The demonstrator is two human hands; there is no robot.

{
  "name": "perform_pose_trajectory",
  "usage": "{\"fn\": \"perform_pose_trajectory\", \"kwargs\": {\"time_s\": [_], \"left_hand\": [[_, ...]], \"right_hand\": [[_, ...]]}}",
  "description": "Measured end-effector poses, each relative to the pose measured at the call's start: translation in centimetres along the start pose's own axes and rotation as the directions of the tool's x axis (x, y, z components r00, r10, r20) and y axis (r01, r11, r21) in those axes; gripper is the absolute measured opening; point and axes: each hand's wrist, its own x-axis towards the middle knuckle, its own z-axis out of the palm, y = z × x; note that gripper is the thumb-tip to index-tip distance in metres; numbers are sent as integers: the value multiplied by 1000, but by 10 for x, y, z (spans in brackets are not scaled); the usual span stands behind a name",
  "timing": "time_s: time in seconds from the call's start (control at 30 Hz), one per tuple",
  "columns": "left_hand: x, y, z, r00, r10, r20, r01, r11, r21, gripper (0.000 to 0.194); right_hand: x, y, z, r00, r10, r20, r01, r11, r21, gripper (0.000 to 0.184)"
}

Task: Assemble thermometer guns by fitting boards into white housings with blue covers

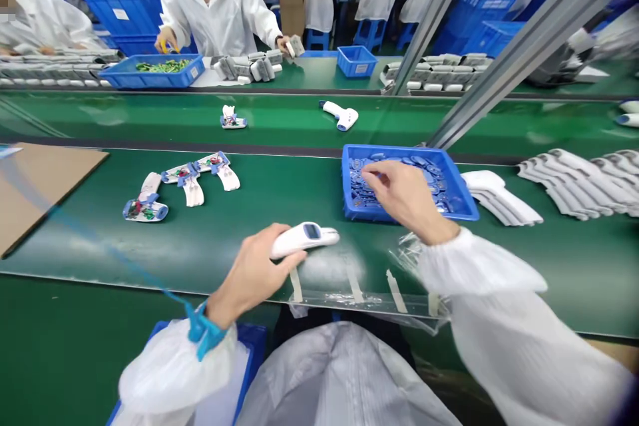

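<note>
My left hand [254,266] is wrapped round a white handheld thermometer [295,239] with a small dark display, held just above the green bench near its front edge. Over a blue tray [409,215] of small blue plastic parts [433,176], my right hand [404,196] has its fingers pinched together. What the pinch holds, if anything, is hidden. To the left lie several opened thermometer halves [187,183] with wiring showing. White casing shells [502,196] lie stacked just right of the tray.
More white shells [582,183] lie at the right. Beyond, a green belt [279,123] carries a white thermometer [340,114] and an opened unit [232,118]. A metal post [519,46] slants behind the tray. Cardboard [44,186] covers the left end. A co-worker [219,13] sits opposite.
</note>
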Motion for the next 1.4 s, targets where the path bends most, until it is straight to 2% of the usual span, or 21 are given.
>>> {"fn": "perform_pose_trajectory", "kwargs": {"time_s": [0.07, 0.13, 0.2, 0.27, 0.33, 0.4, 0.47, 0.5, 0.57, 0.63, 0.7, 0.77, 0.87, 0.93, 1.03, 1.1, 1.17, 1.27, 1.37, 1.4], "left_hand": [[7, -5, -8, 995, 77, -71, -63, 980, 187, 30], [17, -2, -6, 988, 149, -40, -117, 896, 429, 32], [28, 3, 0, 990, 137, 32, -130, 797, 590, 22], [37, 6, 4, 997, 63, 35, -71, 778, 625, 15], [42, 6, 1, 999, -26, -29, 37, 849, 527, 18], [42, 5, -4, 993, -101, -68, 117, 938, 325, 26], [40, 7, -9, 990, -138, -19, 139, 982, 129, 31], [39, 11, -9, 991, -131, 25, 130, 990, 57, 31], [37, 20, -6, 992, -76, 100, 79, 996, -33, 27], [36, 30, 0, 993, 10, 114, 0, 997, -83, 22], [36, 38, 5, 990, 94, 104, -82, 990, -115, 19], [37, 42, 9, 983, 154, 103, -137, 979, -153, 16], [38, 43, 9, 973, 201, 118, -176, 965, -192, 15], [38, 43, 8, 969, 212, 130, -189, 967, -170, 16], [37, 43, 12, 968, 218, 126, -203, 972, -119, 30], [36, 42, 19, 965, 250, 73, -239, 962, -134, 37], [36, 40, 28, 955, 294, -26, -295, 949, -113, 35], [36, 40, 37, 931, 343, -123, -344, 939, 18, 28], [35, 42, 41, 916, 390, -97, -385, 921, 60, 28], [33, 43, 43, 919, 374, -123, -370, 928, 48, 29]], "right_hand": [[25, 27, 2, 985, -80, 153, 94, 992, -84, 24], [42, 44, 9, 956, -115, 270, 144, 985, -91, 21], [50, 51, 17, 953, -108, 284, 137, 987, -83, 14], [50, 52, 20, 963, -94, 251, 116, 990, -77, 18], [42, 48, 15, 979, -72, 189, 88, 993, -78, 25], [28, 39, 6, 993, -23, 112, 25, 1000, -18, 30], [9, 24, -4, 992, 77, 101, -98, 971, 218, 32], [-1, 14, -8, 982, 127, 140, -171, 911, 374, 33], [-21, -6, -14, 952, 167, 255, -294, 726, 621, 34], [-36, -24, -17, 938, 133, 321, -334, 604, 724, 34], [-46, -36, -17, 939, 94, 332, -327, 548, 770, 32], [-51, -43, -16, 948, 61, 312, -296, 528, 796, 27], [-56, -44, -16, 970, 4, 245, -200, 590, 782, 25], [-59, -44, -17, 980, -52, 191, -104, 686, 720, 27], [-63, -47, -16, 987, -124, 102, 42, 811, 584, 29], [-65, -50, -13, 988, -146, 40, 105, 853, 511, 27], [-67, -51, -9, 988, -151, -27, 147, 886, 440, 24], [-73, -48, -5, 984, -136, -113, 168, 920, 353, 21], [-82, -41, -7, 990, -85, -112, 118, 936, 332, 18], [-86, -38, -9, 992, -62, -109, 94, 942, 323, 18]]}}
